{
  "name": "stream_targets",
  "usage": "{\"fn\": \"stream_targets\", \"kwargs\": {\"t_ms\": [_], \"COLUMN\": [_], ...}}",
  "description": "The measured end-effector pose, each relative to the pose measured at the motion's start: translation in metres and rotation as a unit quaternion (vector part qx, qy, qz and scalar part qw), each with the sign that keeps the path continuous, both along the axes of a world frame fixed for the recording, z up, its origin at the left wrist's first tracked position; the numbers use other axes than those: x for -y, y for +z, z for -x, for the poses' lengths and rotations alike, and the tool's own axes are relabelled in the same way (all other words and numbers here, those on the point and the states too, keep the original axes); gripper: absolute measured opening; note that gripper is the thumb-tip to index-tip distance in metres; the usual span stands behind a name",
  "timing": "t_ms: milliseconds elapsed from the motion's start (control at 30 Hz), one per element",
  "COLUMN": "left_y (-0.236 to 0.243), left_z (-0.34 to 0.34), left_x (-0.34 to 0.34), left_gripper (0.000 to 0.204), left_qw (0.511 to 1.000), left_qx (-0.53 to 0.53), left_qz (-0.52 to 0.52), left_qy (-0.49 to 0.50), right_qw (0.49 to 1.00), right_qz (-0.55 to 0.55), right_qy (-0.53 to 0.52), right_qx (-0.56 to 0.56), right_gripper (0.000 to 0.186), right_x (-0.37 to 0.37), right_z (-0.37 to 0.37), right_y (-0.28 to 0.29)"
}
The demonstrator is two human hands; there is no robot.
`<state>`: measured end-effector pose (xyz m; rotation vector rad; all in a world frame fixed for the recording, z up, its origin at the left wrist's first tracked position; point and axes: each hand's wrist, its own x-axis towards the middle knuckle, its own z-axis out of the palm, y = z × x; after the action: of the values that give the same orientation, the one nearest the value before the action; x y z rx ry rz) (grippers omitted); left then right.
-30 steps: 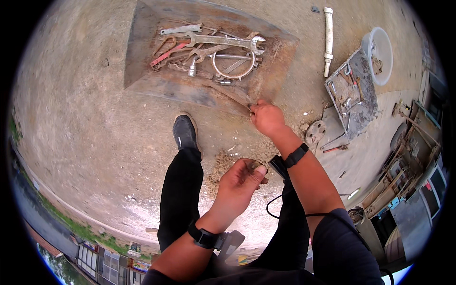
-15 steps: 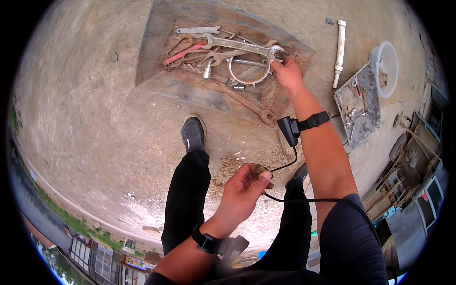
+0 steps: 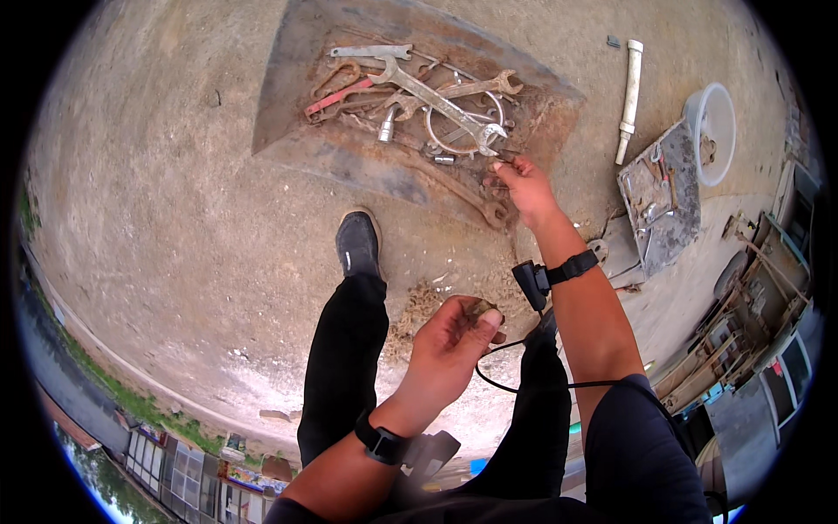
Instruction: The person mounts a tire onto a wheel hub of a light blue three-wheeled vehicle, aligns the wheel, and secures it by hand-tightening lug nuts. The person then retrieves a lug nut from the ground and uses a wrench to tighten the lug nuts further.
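Note:
A shallow rusty metal tray point(image 3: 301, 131) lies ahead of my feet with a heap of wrenches in it. On top, a large open-end wrench point(image 3: 441, 106) slants across a metal ring point(image 3: 429, 131). My right hand point(image 3: 526, 190) is just beyond the wrench's near jaw, over the tray's right part. Its fingers are pinched on something small and dark that I cannot make out. Closer to my body, my left hand point(image 3: 449, 345) is closed, thumb against fingers, around a small brownish piece too hidden to name. A rusty wrench point(image 3: 458, 192) lies along the tray's near side.
A red-handled tool point(image 3: 340, 99) and a socket point(image 3: 387, 131) lie among the wrenches. Right of the tray are a white pipe point(image 3: 630, 100), a grey tool-filled tray point(image 3: 676, 231) and a translucent tub point(image 3: 723, 131). A black cable point(image 3: 559, 385) hangs from my right wrist strap.
The large wrench's right end has swung toward me, and my right hand has let go of it and drawn back slightly. My left hand has stayed almost still.

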<state>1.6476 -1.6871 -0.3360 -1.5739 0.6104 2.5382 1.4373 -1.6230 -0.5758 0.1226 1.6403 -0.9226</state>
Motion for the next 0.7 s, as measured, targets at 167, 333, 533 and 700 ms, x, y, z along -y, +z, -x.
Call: {"fn": "stream_targets", "kwargs": {"t_ms": [167, 333, 533, 700], "left_y": [-0.003, -0.005, -0.017, -0.022], "left_z": [0.003, 0.005, 0.004, -0.005], "left_x": [-0.002, -0.009, -0.010, 0.002], "left_gripper": [0.027, 0.028, 0.033, 0.030], "left_qw": [1.000, 0.998, 0.993, 0.976], "left_qx": [-0.006, 0.024, 0.033, 0.070], "left_qz": [0.007, 0.042, 0.044, 0.074], "left_qy": [-0.014, 0.045, 0.101, 0.194], "right_qw": [0.924, 0.767, 0.785, 0.922], "right_qz": [-0.055, -0.020, -0.038, 0.012], "right_qy": [0.292, 0.538, 0.536, 0.344], "right_qx": [-0.240, -0.350, -0.309, -0.177], "right_gripper": [0.034, 0.046, 0.037, 0.033], "right_x": [-0.043, -0.031, -0.025, -0.054], "right_z": [-0.016, -0.039, -0.034, -0.024], "right_y": [-0.017, 0.008, 0.006, 0.077]}}
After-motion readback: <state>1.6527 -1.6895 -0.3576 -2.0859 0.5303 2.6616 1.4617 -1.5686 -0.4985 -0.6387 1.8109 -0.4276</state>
